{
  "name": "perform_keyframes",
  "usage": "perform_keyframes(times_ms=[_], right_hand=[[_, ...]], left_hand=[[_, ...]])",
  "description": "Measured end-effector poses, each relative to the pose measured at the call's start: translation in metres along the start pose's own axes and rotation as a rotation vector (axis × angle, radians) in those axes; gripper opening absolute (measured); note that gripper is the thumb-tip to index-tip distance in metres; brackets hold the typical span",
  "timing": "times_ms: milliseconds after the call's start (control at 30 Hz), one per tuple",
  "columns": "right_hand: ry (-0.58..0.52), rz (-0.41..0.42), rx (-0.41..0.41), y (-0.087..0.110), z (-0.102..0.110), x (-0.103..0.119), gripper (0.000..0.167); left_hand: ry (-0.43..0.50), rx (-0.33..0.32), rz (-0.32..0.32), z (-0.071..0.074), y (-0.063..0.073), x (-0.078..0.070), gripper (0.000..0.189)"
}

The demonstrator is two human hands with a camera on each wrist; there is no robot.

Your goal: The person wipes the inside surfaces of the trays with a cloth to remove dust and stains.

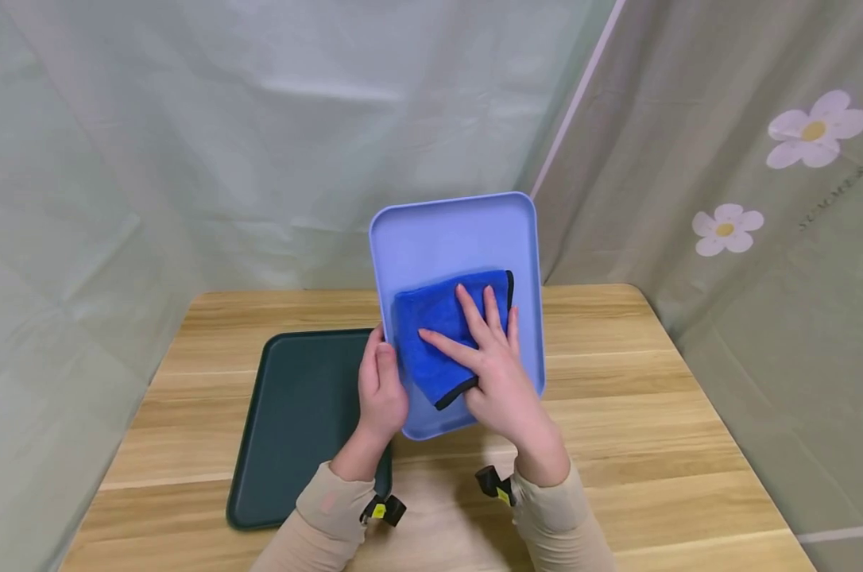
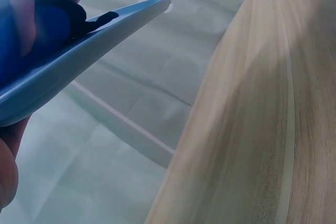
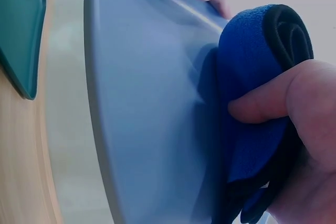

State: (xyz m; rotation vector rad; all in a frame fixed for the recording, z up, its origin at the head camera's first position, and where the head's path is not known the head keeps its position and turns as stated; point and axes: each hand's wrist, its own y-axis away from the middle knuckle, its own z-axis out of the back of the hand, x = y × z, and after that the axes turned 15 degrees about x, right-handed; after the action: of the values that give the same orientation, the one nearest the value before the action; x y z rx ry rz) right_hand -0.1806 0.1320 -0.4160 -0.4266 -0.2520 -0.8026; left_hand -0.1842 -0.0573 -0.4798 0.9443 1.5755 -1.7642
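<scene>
A light blue rectangular tray (image 1: 453, 238) is held up at a tilt above the table, its inner face toward me. My left hand (image 1: 383, 389) grips its left edge, thumb on the near side. On the tray's inner face lies a folded blue cloth (image 1: 431, 310) with black edging. My right hand (image 1: 499, 373) holds that cloth against the tray, fingers spread over it. The right wrist view shows the thumb (image 3: 262, 100) on the cloth's folded side. In the left wrist view, the tray's rim (image 2: 100, 48) crosses at a slant.
A dark green tray (image 1: 296, 421) lies flat on the wooden table (image 1: 632, 445), to the left and partly behind my left hand and forearm. Curtains (image 1: 296, 143) hang behind and beside the table, with printed flowers on the right one.
</scene>
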Motion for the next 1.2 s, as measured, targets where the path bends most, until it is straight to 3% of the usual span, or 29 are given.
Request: perform_keyframes(times_ms=[233,500,667,1200], right_hand=[[-0.008,-0.003,-0.027,0.001,0.003,-0.005,0.112],[-0.044,-0.028,-0.027,0.010,-0.001,-0.005,0.110],[-0.056,-0.041,-0.044,0.014,-0.001,-0.007,0.108],[-0.073,-0.054,-0.111,0.005,0.015,-0.019,0.106]], left_hand=[[-0.012,0.000,0.014,0.001,-0.002,-0.002,0.046],[0.003,0.001,0.062,0.001,0.009,-0.007,0.046],[0.009,0.013,0.038,0.003,0.012,-0.008,0.045],[-0.022,-0.010,-0.024,0.006,-0.008,-0.007,0.042]])
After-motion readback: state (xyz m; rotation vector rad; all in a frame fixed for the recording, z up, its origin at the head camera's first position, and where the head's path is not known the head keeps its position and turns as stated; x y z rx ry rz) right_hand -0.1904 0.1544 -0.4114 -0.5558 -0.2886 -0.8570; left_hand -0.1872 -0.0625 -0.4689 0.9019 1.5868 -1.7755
